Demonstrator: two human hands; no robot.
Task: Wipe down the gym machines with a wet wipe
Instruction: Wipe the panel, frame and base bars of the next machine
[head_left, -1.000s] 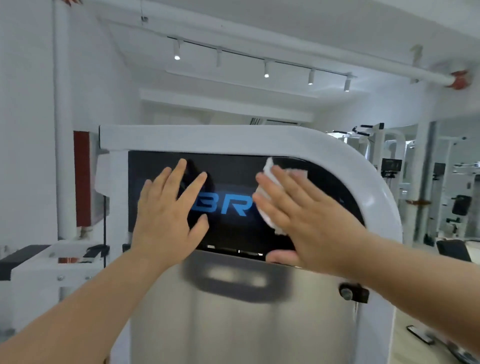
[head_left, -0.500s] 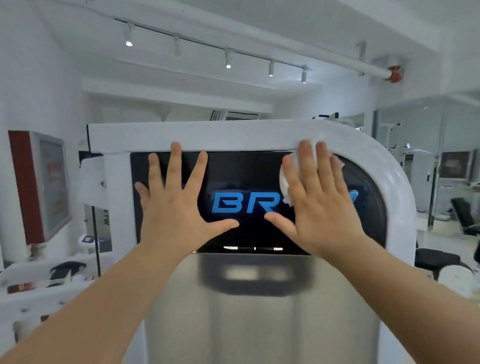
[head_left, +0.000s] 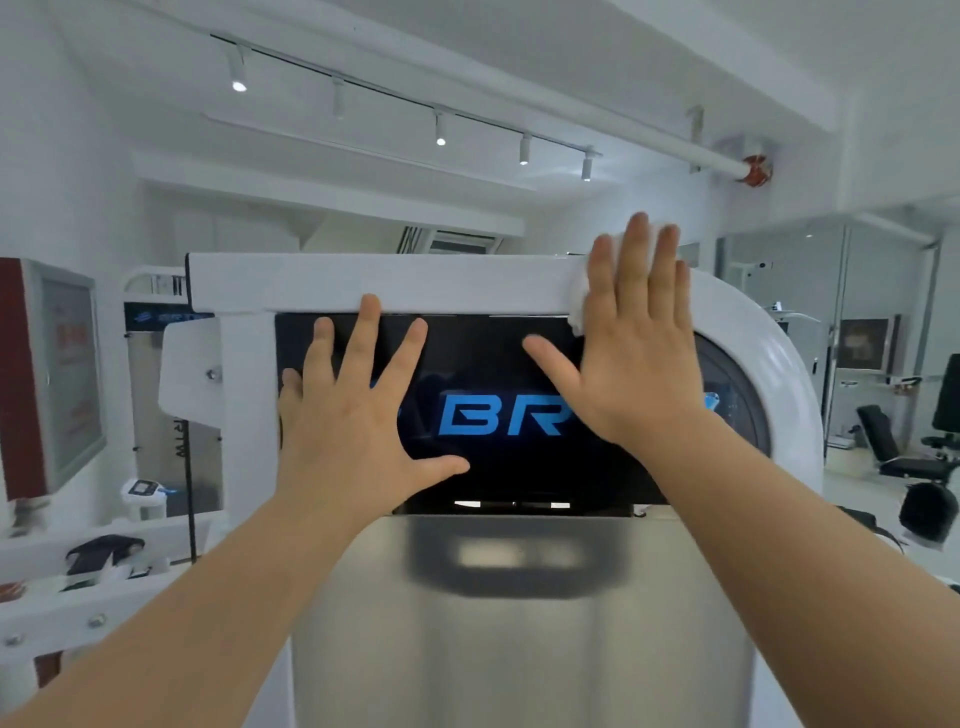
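Wet wipe (head_left: 576, 299) crumpled, white, under flat right hand (head_left: 636, 358).

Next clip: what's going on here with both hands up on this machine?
A person is wiping a gym machine. The right hand, fingers straight, presses a white wet wipe against the machine's white frame, at the upper right corner of the dark screen. The left hand lies flat and spread on the left part of the screen and holds nothing. Blue letters glow on the screen between the hands.
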